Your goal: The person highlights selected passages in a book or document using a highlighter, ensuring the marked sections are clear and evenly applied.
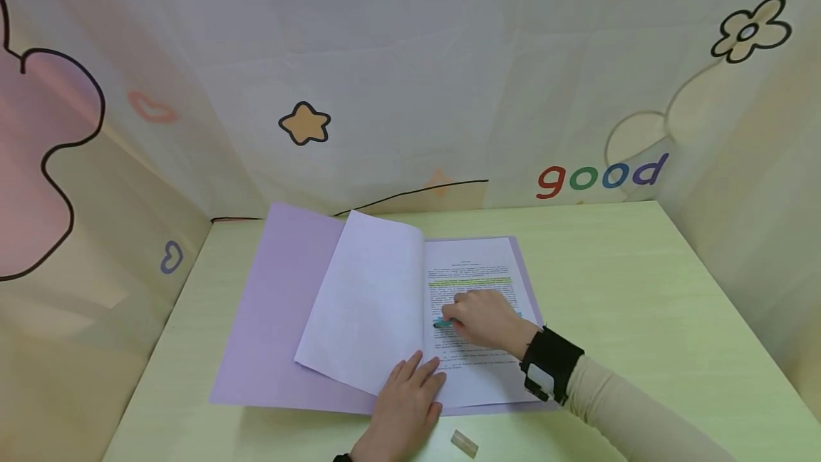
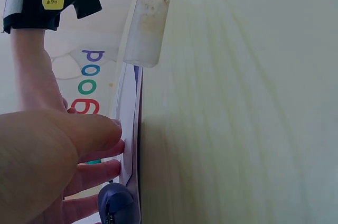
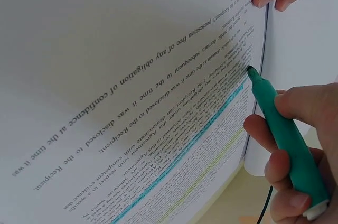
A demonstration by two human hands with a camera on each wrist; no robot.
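My right hand (image 1: 484, 319) grips a teal highlighter (image 3: 290, 139), fingers curled round its barrel. Its dark tip meets the left side of a printed page (image 1: 474, 383), close to the fold. Across the text run a yellow-green marked band (image 1: 471, 281) and a blue marked line (image 3: 179, 155). The page lies in an open purple folder (image 1: 269, 305); a blank white sheet (image 1: 365, 298) is turned over to the left. My left hand (image 1: 407, 405) rests with fingers extended over the bottom of the fold, where the turned sheet meets the printed page.
A small, cloudy pale block (image 1: 465, 443) lies on the table in front of the folder, right of my left hand. The light wooden table (image 1: 616, 291) extends to both sides. Behind it hangs a patterned cloth (image 1: 410, 91) with "good" printed on it.
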